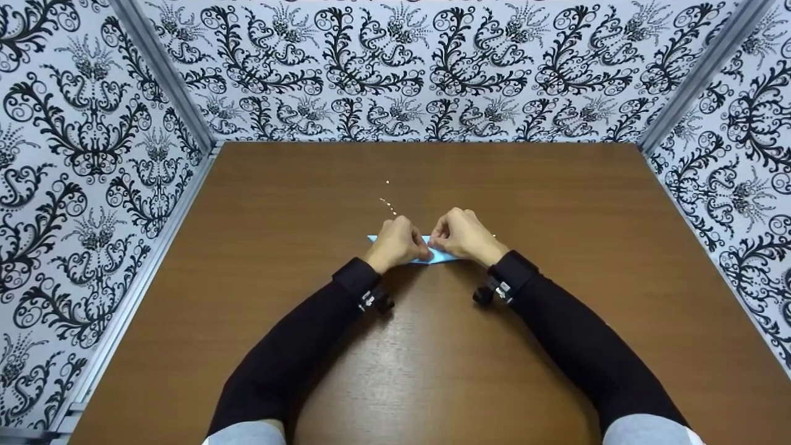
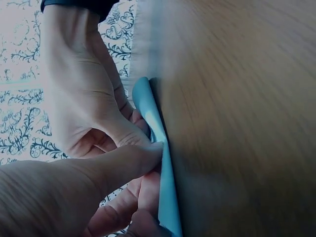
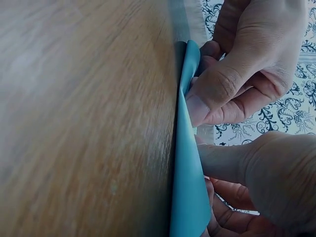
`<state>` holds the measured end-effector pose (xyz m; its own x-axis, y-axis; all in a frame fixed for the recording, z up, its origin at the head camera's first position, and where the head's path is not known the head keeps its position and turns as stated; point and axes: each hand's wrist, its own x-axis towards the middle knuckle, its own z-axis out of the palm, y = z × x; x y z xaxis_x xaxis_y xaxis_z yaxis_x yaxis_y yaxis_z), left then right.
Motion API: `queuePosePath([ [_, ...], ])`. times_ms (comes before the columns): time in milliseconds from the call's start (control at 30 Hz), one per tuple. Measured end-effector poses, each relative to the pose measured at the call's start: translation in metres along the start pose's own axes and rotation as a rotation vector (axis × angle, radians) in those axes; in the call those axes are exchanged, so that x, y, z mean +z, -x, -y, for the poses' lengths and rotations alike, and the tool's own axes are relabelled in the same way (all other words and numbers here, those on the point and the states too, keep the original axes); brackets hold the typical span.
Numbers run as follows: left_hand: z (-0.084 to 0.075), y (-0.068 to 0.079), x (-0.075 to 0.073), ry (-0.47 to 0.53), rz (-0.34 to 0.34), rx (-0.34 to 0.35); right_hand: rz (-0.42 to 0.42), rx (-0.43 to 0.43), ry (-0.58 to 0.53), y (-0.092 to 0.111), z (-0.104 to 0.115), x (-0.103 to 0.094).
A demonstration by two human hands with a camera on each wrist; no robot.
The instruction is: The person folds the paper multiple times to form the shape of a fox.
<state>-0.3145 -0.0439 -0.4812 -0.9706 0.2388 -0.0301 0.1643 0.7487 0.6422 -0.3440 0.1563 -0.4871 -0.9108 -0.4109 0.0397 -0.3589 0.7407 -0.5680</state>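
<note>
A light blue sheet of paper (image 1: 440, 254) lies on the table with its near edge curled up and over, as both wrist views show. On its left part, the left hand (image 1: 398, 241) pinches that edge between thumb and bent fingers. Close beside it, the right hand (image 1: 460, 236) grips the paper too, thumb pressed at the raised fold. In the right wrist view the left thumb (image 3: 197, 108) bears on the blue paper (image 3: 188, 182) where it narrows. Much of the sheet is hidden under the two hands.
Small white specks (image 1: 388, 204) trail across the brown wooden table (image 1: 296, 198) beyond the left hand. Patterned black-and-white walls (image 1: 383, 74) with grey metal posts stand at the back and sides. Each wrist wears a black strap with a small camera.
</note>
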Motion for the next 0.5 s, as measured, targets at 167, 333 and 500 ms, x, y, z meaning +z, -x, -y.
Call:
queuePosePath([
  [167,-0.001,0.0003,-0.0001,-0.006,0.027,-0.028,0.0,0.003,-0.004,-0.0003,-0.0011,0.0005],
  [333,0.0003,0.0036,-0.0016,-0.007,0.046,-0.026,0.009,0.011,-0.01,-0.0008,-0.0031,0.0023],
  [500,0.0031,0.006,-0.0047,-0.015,0.056,0.036,0.001,0.014,-0.001,-0.0007,-0.0029,0.0013],
])
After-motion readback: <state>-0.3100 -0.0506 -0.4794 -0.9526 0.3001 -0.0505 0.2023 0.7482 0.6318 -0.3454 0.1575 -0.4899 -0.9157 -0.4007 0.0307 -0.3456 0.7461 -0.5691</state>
